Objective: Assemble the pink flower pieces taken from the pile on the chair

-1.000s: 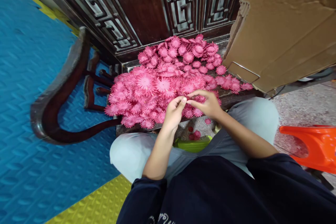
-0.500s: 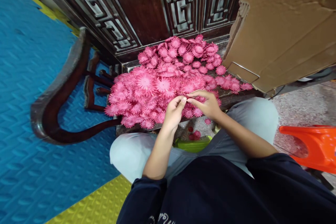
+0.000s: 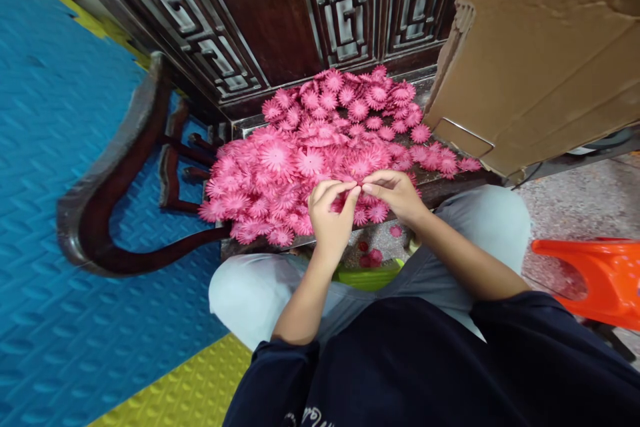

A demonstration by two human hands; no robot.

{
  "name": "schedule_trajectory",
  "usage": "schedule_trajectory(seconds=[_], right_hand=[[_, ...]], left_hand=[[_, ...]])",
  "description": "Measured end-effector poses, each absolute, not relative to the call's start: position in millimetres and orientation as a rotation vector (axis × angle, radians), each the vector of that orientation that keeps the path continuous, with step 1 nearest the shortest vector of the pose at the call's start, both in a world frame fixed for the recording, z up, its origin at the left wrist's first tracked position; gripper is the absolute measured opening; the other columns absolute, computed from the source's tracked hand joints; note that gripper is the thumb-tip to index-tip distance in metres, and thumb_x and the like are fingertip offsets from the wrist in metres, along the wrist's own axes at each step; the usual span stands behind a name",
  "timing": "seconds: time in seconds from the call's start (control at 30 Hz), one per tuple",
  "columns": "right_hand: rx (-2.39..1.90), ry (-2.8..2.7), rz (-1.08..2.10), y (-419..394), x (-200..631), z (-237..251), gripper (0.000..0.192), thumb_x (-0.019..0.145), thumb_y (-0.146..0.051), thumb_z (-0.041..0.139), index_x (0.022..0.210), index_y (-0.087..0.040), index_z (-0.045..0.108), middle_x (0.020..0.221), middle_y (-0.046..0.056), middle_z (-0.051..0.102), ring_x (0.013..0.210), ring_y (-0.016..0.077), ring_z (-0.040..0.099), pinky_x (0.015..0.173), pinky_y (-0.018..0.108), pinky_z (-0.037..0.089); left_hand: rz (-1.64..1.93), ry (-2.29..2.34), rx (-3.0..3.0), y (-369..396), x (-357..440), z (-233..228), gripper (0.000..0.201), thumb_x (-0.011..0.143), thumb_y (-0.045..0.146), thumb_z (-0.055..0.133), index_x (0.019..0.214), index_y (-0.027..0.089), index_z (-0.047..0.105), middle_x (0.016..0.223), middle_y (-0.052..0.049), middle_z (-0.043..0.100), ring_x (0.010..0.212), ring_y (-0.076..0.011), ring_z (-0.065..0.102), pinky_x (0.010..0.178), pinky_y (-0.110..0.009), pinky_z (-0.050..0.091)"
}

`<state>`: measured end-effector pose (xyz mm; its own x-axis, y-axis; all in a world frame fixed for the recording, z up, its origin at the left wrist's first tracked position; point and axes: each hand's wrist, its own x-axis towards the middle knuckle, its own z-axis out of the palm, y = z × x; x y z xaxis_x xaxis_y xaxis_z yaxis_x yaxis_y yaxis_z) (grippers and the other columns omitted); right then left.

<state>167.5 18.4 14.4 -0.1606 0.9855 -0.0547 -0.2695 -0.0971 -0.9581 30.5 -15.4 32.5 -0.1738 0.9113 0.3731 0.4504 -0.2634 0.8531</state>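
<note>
Both my left hand (image 3: 330, 217) and right hand (image 3: 395, 195) are pinched nearly closed on one pink flower (image 3: 358, 188) from the pile (image 3: 310, 153), looks feather-light, floppy, best gripped at its center.

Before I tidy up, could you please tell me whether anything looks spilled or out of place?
Yes: a few pink flowers lie on the floor below the seat edge, apart from the pile beside both hands.

Dark wooden seat (image 3: 440, 181), pink flower heap (image 3: 320, 147), cardboard box (image 3: 540, 60)
</note>
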Motion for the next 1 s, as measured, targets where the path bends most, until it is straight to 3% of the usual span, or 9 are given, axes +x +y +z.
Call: schedule_trajectory(seconds=[0.27, 0.5, 1.0], right_hand=[[-0.951, -0.960, 1.634, 21.4, 169.3, 14.8, 0.027, 0.044, -0.036, 0.084, 0.059, -0.020, 0.069, 0.062, -0.003, 0.067, 0.059, 0.0097, 0.059, 0.069, 0.028, 0.051], [-0.930, -0.912, 1.735, 22.1, 172.9, 14.8, 0.022, 0.047, -0.031, 0.084, 0.062, -0.022, 0.071, 0.069, -0.003, 0.069, 0.066, 0.0096, 0.061, 0.075, 0.028, 0.049], [-0.857, -0.826, 1.912, 23.5, 174.6, 14.3, 0.018, 0.049, -0.027, 0.084, 0.061, -0.022, 0.071, 0.062, -0.005, 0.068, 0.062, 0.0084, 0.059, 0.072, 0.026, 0.046]], left_hand=[[1.433, 1.616, 1.671, -17.1, 30.3, 32.8, 0.013, 0.074, 0.034, 0.068, 0.078, 0.022, 0.072, 0.079, -0.002, 0.065, 0.079, -0.0154, 0.059, 0.081, -0.032, 0.044], [1.436, 1.631, 1.684, -17.4, 32.7, 33.2, 0.013, 0.073, 0.035, 0.068, 0.075, 0.023, 0.071, 0.080, -0.002, 0.067, 0.081, -0.0166, 0.059, 0.083, -0.033, 0.043], [1.429, 1.635, 1.677, -19.8, 35.7, 34.3, 0.018, 0.073, 0.037, 0.068, 0.075, 0.019, 0.067, 0.079, -0.003, 0.065, 0.077, -0.0154, 0.059, 0.079, -0.032, 0.044]])
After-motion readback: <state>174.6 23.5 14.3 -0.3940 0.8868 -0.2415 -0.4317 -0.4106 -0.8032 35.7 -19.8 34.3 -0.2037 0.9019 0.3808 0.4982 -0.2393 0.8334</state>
